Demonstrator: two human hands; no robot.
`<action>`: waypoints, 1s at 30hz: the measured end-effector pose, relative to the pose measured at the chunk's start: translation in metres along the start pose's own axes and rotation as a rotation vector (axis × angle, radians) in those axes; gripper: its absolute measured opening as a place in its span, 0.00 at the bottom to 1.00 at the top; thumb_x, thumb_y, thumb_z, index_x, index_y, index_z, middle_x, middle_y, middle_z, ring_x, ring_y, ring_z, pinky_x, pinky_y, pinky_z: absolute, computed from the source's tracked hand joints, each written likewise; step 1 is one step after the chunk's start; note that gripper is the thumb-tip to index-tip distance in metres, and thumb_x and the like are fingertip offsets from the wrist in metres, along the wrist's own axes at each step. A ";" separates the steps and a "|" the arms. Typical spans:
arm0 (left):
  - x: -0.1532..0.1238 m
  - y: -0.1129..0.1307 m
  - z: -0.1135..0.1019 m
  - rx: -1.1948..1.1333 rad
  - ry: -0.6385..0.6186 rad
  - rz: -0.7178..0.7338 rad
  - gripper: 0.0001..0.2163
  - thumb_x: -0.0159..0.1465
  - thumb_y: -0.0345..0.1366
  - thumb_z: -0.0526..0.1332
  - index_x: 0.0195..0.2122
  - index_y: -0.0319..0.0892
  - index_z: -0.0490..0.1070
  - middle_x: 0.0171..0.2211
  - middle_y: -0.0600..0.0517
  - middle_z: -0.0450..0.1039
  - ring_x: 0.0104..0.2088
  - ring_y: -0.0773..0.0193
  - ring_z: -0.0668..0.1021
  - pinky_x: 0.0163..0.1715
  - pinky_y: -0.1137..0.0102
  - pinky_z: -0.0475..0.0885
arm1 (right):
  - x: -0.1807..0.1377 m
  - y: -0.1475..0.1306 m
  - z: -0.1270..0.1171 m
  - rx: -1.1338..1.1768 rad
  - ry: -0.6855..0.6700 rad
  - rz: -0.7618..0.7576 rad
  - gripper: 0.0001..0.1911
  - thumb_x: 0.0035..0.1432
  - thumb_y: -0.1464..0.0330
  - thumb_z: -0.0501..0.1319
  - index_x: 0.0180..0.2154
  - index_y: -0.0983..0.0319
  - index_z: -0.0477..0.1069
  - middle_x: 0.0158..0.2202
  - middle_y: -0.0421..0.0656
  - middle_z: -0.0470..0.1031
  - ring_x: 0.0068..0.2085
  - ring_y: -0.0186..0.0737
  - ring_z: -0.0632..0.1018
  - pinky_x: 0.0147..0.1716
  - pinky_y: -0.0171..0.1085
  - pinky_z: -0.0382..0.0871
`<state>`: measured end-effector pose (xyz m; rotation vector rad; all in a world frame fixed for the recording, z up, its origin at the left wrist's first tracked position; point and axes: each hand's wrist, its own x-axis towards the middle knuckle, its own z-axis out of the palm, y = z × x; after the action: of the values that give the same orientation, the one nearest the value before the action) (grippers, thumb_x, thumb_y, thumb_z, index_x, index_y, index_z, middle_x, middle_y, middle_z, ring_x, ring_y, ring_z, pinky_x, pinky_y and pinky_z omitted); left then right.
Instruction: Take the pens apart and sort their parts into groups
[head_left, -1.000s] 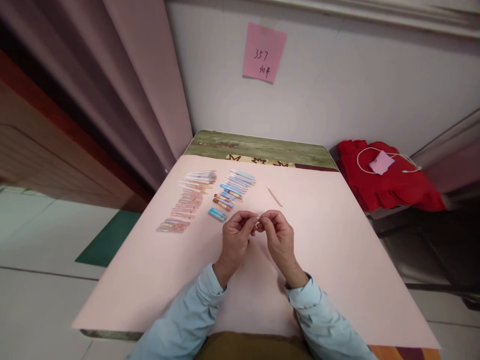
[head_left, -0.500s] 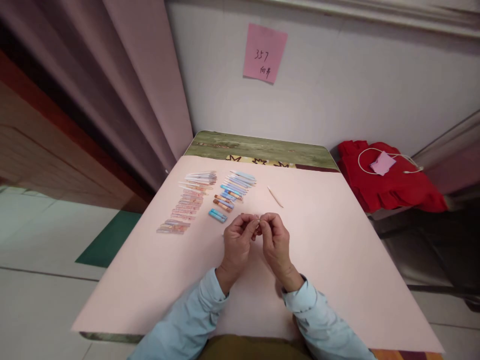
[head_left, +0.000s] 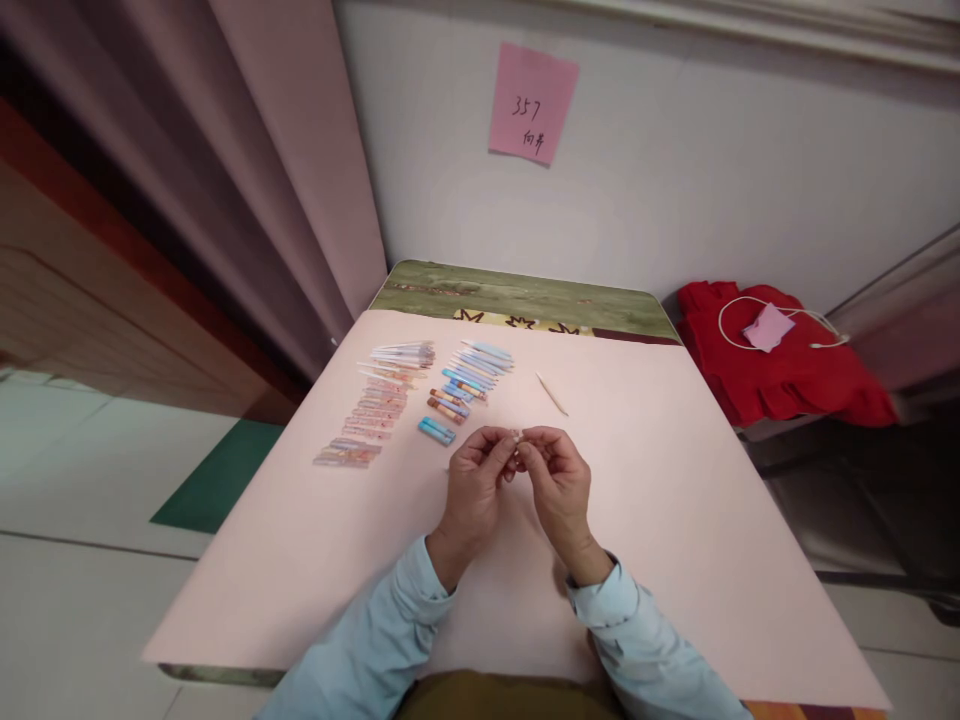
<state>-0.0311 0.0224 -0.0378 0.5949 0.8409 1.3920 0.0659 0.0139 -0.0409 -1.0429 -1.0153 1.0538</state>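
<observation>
My left hand (head_left: 474, 478) and my right hand (head_left: 553, 476) meet fingertip to fingertip above the pink sheet (head_left: 660, 520). Both are closed in a pinch on a tiny pale piece (head_left: 515, 436) between them; it is too small to name. Just beyond my left hand lie two rows of small strips: pinkish ones (head_left: 371, 410) on the left and blue and brown ones (head_left: 461, 388) on the right. A thin pale stick (head_left: 551, 393) lies alone beyond my right hand.
The pink sheet covers a table with a green patterned edge (head_left: 517, 295) against the wall. A pink note (head_left: 532, 102) hangs on the wall. A red cloth (head_left: 780, 370) with a white cable lies at right. A curtain hangs at left.
My hands stayed pressed together, working the tiny piece; the fingers shifted slightly. The view moved a little.
</observation>
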 end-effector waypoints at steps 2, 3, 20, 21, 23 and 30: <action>0.001 0.000 -0.002 -0.032 -0.025 -0.022 0.07 0.56 0.36 0.70 0.33 0.40 0.75 0.24 0.55 0.70 0.23 0.73 0.70 0.24 0.77 0.63 | 0.002 -0.001 -0.004 -0.042 0.022 -0.016 0.07 0.59 0.64 0.65 0.40 0.58 0.73 0.29 0.39 0.76 0.29 0.36 0.76 0.31 0.37 0.74; 0.002 0.000 -0.002 -0.044 -0.037 -0.036 0.07 0.56 0.35 0.70 0.33 0.40 0.75 0.24 0.55 0.70 0.23 0.73 0.70 0.24 0.77 0.63 | 0.003 -0.002 -0.007 -0.088 0.029 -0.039 0.07 0.59 0.64 0.65 0.40 0.58 0.74 0.31 0.39 0.77 0.30 0.36 0.76 0.32 0.38 0.74; 0.028 0.015 -0.033 0.972 0.022 0.414 0.05 0.61 0.34 0.63 0.38 0.43 0.76 0.35 0.50 0.75 0.35 0.61 0.76 0.37 0.65 0.72 | 0.032 0.006 -0.049 -0.501 0.068 0.010 0.11 0.58 0.60 0.62 0.36 0.61 0.77 0.28 0.42 0.76 0.28 0.37 0.74 0.30 0.36 0.69; 0.033 0.016 -0.037 1.122 -0.030 0.515 0.05 0.61 0.31 0.62 0.38 0.43 0.76 0.38 0.49 0.76 0.40 0.58 0.76 0.43 0.63 0.71 | 0.034 0.010 -0.052 -0.477 0.066 0.097 0.12 0.57 0.59 0.63 0.35 0.62 0.77 0.26 0.41 0.75 0.26 0.37 0.73 0.28 0.35 0.68; 0.039 0.013 -0.040 1.370 -0.159 0.613 0.07 0.62 0.27 0.60 0.39 0.43 0.76 0.41 0.47 0.77 0.46 0.54 0.74 0.49 0.59 0.68 | 0.037 0.017 -0.055 -0.442 0.046 0.202 0.14 0.54 0.58 0.64 0.34 0.62 0.77 0.23 0.39 0.73 0.24 0.35 0.71 0.26 0.34 0.65; 0.052 0.000 -0.038 1.748 -0.291 0.614 0.08 0.64 0.26 0.57 0.36 0.42 0.76 0.36 0.44 0.75 0.42 0.51 0.73 0.44 0.58 0.67 | 0.035 0.026 -0.047 -0.448 0.012 0.247 0.15 0.53 0.57 0.64 0.31 0.63 0.76 0.20 0.37 0.71 0.22 0.34 0.68 0.23 0.33 0.59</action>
<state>-0.0624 0.0695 -0.0684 2.4528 1.5903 0.6687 0.1130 0.0445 -0.0711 -1.5683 -1.1633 1.0379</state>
